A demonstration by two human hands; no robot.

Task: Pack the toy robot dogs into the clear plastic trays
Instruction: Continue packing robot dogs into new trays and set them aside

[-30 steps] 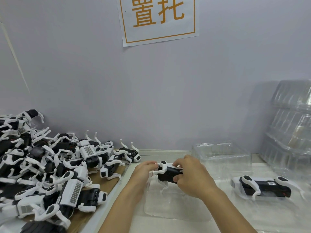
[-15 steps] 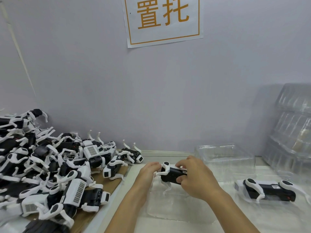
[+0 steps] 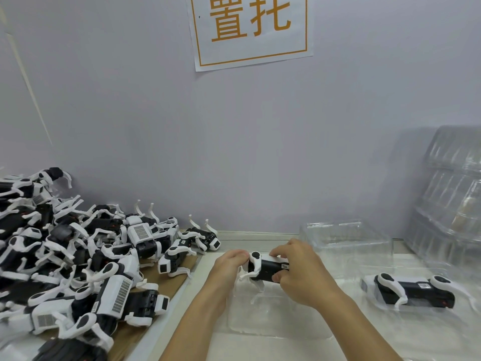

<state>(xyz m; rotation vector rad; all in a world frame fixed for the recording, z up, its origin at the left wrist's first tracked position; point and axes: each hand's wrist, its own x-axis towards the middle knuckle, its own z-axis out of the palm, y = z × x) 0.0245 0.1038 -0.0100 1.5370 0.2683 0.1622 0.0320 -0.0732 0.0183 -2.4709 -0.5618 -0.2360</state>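
both hands are on one toy robot dog point(image 3: 265, 268), black body with white legs, held sideways over a clear plastic tray point(image 3: 276, 316) that sits on the white table point(image 3: 260, 346) near the middle. the right hand point(image 3: 299, 272) has its fingers curled over the top of the dog and the thumb tucked under the right end, so it's pinching the body. the left hand point(image 3: 229, 264) is at the dog's left end with the fingers bent around that end, though i can't tell how tight that hold is since the fingertips are mostly hidden. the dog's white legs hang down toward the tray, and i can't tell if they touch it.

off to the right there's a second dog point(image 3: 413, 290) lying on its side inside another clear tray point(image 3: 442, 316). far behind the hands is an upturned clear tray point(image 3: 346, 238) by the wall, and a tall stack of clear trays point(image 3: 453, 194) stands at the far right.

on the left is a big heap of loose robot dogs point(image 3: 78, 261), all black and white, piled on a brown cardboard sheet point(image 3: 166, 285). a white paper sign point(image 3: 251, 29) with orange characters and an orange border is stuck on the grey wall above.
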